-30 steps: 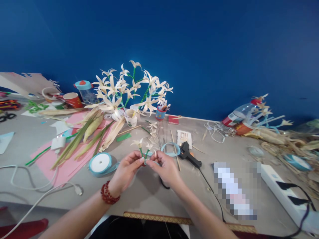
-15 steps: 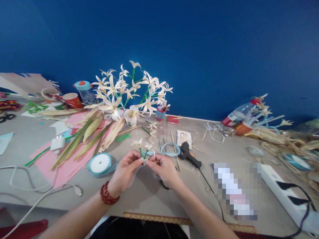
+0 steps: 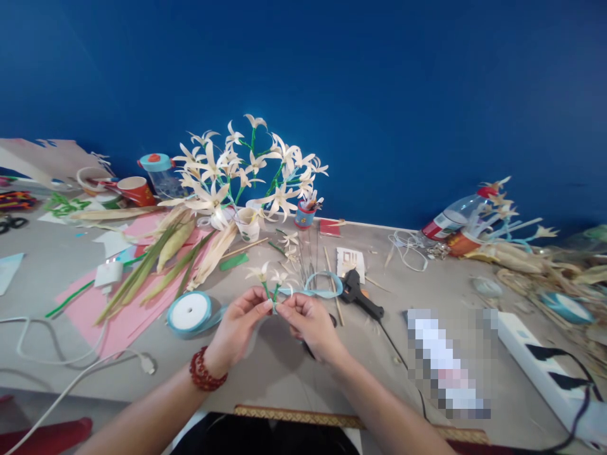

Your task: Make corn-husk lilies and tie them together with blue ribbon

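Observation:
Two small cream artificial flowers point(image 3: 258, 273) on green stems point(image 3: 266, 292) rise above my fingertips near the table's middle. My left hand point(image 3: 246, 316), with a red bead bracelet on its wrist, pinches their stems from the left. Opposite it, my right hand point(image 3: 308, 322) is closed, thumb and forefinger pinching a pale blue ribbon strip point(image 3: 274, 306) against the stems. The fingertips of both hands nearly meet there. Dark-handled scissors point(image 3: 307, 349) are partly hidden beneath my right hand. A roll of light blue ribbon point(image 3: 190, 313) lies left of my left hand.
Behind my hands stands a large bunch of cream flowers point(image 3: 256, 164) by a paper cup point(image 3: 247, 224). A black glue gun point(image 3: 363, 297) and a looped blue ribbon point(image 3: 327, 284) lie to the right. Pink paper point(image 3: 90, 316) and corn husks point(image 3: 142, 272) spread leftward; a power strip point(image 3: 535, 366) sits far right.
The two flowers have tilted and shifted slightly left. My right hand has turned a little at the stems, and more of the scissors shows beside it. My left hand keeps its pinch.

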`<state>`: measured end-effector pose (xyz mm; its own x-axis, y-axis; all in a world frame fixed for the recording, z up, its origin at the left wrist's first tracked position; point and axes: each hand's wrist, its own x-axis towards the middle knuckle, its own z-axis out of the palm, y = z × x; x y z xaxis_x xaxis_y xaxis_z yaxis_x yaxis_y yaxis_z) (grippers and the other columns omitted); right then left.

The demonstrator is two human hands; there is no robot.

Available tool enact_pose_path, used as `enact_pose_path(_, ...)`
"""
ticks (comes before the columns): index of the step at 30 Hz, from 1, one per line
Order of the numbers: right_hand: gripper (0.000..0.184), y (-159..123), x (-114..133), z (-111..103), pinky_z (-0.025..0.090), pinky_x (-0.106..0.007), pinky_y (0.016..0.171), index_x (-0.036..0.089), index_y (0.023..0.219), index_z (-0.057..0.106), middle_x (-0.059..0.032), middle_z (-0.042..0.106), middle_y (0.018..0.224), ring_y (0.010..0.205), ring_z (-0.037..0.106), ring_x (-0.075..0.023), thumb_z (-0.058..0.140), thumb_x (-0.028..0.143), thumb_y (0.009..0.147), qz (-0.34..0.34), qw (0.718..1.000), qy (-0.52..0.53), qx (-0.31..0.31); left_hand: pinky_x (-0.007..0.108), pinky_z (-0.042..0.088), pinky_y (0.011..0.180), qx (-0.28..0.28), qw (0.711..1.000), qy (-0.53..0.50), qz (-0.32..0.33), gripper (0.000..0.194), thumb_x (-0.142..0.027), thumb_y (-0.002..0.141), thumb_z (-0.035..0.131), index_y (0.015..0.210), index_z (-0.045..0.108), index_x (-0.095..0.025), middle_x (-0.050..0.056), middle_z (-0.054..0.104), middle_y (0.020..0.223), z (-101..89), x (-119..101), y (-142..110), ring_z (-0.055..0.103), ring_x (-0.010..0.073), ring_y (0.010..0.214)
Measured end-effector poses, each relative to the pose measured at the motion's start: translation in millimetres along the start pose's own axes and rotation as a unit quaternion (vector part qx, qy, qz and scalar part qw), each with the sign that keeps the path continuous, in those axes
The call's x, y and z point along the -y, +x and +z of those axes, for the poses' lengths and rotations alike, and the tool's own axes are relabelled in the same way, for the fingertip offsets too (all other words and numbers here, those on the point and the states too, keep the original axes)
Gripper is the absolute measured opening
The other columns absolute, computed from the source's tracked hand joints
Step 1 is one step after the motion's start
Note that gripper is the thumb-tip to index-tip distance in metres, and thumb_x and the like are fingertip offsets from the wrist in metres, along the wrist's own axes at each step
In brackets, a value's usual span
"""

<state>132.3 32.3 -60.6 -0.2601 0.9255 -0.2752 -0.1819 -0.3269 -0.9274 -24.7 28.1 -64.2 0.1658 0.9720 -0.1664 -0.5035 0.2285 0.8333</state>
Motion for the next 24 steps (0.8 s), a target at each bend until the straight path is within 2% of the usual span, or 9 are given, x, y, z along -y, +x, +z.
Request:
enact_pose_path(7, 0.035, -0.2, -2.8, -0.8, 0.021, -0.019, 0.039, 0.019, 0.069, 0.054, 0.0096, 0.037, 0.049, 0.04, 0.026, -0.0045, 0.072, 0.048, 0.075, -0.032, 0.999, -0.038, 0.003, 0.024, 0.044, 0.076, 0.017, 0.999, -0.033, -0.021, 0.012, -0.019, 0.074, 0.076, 0.081, 0.066, -0.016, 0.001, 0.063, 0.089, 0.4, -2.4, 0.0, 0.055, 0.0117, 0.077)
enact_pose_path(13, 0.027, -3.1, -5.3, 1.2, 0.024, -0.02, 0.043, 0.018, 0.071, 0.06, 0.0064, 0.041, 0.051, 0.046, 0.032, -0.0078, 0.065, 0.043, 0.081, -0.12, 0.982, -0.138, -0.045, 0.027, 0.045, 0.074, 0.016, 0.995, -0.083, -0.046, 0.012, -0.018, 0.076, 0.075, 0.084, 0.066, -0.016, 0.001, 0.064, 0.08, 0.9, 0.7, 1.8, 0.058, 0.0128, 0.075)
enact_pose_path(16, 0.027, -4.2, -4.0, 1.9, 0.025, -0.02, 0.045, 0.018, 0.07, 0.059, 0.0058, 0.043, 0.051, 0.047, 0.034, -0.0083, 0.064, 0.041, 0.083, -0.135, 0.975, -0.167, -0.056, 0.026, 0.045, 0.071, 0.017, 0.993, -0.1, -0.059, 0.012, -0.016, 0.077, 0.074, 0.085, 0.066, -0.016, 0.001, 0.063, 0.078, -0.4, 1.9, 2.4, 0.058, 0.0125, 0.072)
enact_pose_path(24, 0.03, -1.4, -8.7, 2.2, 0.028, -0.021, 0.044, 0.018, 0.073, 0.061, 0.0066, 0.043, 0.051, 0.044, 0.033, -0.0077, 0.066, 0.047, 0.081, -0.116, 0.987, -0.109, -0.034, 0.024, 0.045, 0.07, 0.019, 0.991, -0.119, -0.057, 0.014, -0.013, 0.074, 0.076, 0.083, 0.066, -0.016, 0.0, 0.064, 0.079, -1.6, -0.1, 3.7, 0.059, 0.0117, 0.074)
